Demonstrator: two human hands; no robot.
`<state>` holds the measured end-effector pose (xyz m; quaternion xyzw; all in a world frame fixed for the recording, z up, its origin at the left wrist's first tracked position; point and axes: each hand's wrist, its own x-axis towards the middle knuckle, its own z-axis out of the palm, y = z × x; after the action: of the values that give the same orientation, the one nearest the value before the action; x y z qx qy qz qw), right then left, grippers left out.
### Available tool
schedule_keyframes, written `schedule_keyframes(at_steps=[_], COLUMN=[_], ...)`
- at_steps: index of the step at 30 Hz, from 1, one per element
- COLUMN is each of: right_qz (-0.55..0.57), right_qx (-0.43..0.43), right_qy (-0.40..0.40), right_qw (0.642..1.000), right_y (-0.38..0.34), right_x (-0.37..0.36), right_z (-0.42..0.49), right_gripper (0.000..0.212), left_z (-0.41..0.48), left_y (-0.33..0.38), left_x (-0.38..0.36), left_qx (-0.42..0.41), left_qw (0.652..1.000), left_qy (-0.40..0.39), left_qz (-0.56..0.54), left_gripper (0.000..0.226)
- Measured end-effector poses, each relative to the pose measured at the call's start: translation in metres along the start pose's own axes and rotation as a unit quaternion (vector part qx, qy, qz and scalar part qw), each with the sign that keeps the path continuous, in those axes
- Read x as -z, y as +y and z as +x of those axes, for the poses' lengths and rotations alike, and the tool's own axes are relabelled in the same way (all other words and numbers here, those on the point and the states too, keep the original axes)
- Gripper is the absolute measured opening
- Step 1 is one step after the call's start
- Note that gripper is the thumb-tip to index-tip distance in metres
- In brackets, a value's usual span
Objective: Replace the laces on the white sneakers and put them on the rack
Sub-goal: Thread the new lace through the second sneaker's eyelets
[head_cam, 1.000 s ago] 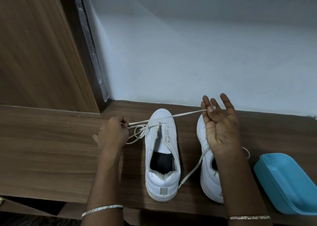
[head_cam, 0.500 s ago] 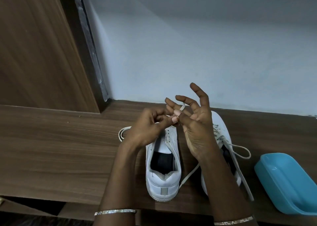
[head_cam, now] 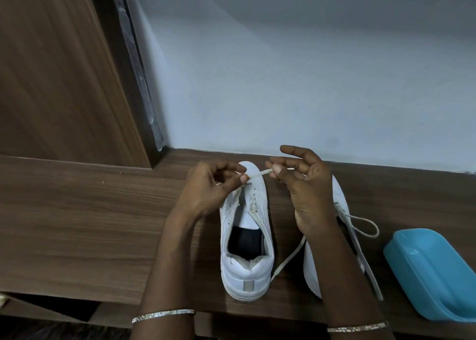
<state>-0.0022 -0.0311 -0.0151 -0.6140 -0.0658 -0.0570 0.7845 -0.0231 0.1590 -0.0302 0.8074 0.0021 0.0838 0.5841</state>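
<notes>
Two white sneakers stand toe-to-wall on the wooden shelf [head_cam: 77, 223]. The left sneaker [head_cam: 247, 267] has bare eyelets along most of its tongue. A cream lace [head_cam: 258, 174] stretches over its toe between my hands. My left hand [head_cam: 213, 187] pinches one part of the lace with thumb and fingers. My right hand [head_cam: 306, 187] pinches the lace near its tip, palm facing me. A loose length of lace [head_cam: 288, 258] trails down between the shoes. The right sneaker [head_cam: 342, 210] is largely hidden behind my right forearm, with its laces [head_cam: 365, 226] looped loosely beside it.
A light blue plastic tub [head_cam: 432, 275] lies at the right end of the shelf, close to the right sneaker. A grey-white wall [head_cam: 283, 69] rises right behind the shoes. A wooden panel [head_cam: 51, 69] stands at the left. The shelf's front edge runs just below the heels.
My hands came together over the left sneaker's toe from a wide spread, then parted slightly. The lace now runs short between the two pinches.
</notes>
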Motion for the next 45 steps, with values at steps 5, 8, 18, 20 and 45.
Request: schedule_keyframes(at_steps=[5,8,18,20,45], right_qz=[-0.058,-0.064,-0.087,-0.104,-0.505], right_qx=[0.014,0.014,0.04,0.044,-0.053], right_qy=[-0.054,-0.073,-0.129,-0.137,0.003], right_qw=[0.997,0.995,0.987,0.984,0.862], right_y=[0.002,0.003,0.012,0.016,0.031], right_x=[-0.015,-0.019,-0.024,-0.025,-0.031], right_z=[-0.007,-0.008,-0.009,-0.009,-0.013], right_gripper=[0.041,0.043,0.037,0.037,0.037], left_z=[-0.001,0.0,-0.002,-0.003,0.003], left_y=[0.007,0.003,0.007,0.006,0.002], left_x=[-0.009,-0.01,-0.006,-0.004,-0.032], left_qx=[-0.028,-0.005,0.084,0.083,-0.004], left_qw=[0.998,0.997,0.98,0.981,0.971], left_qy=[-0.06,-0.04,-0.074,-0.072,0.055], left_qz=[-0.013,-0.059,-0.163,-0.158,0.234], left_gripper=[0.028,0.017,0.021,0.017,0.023])
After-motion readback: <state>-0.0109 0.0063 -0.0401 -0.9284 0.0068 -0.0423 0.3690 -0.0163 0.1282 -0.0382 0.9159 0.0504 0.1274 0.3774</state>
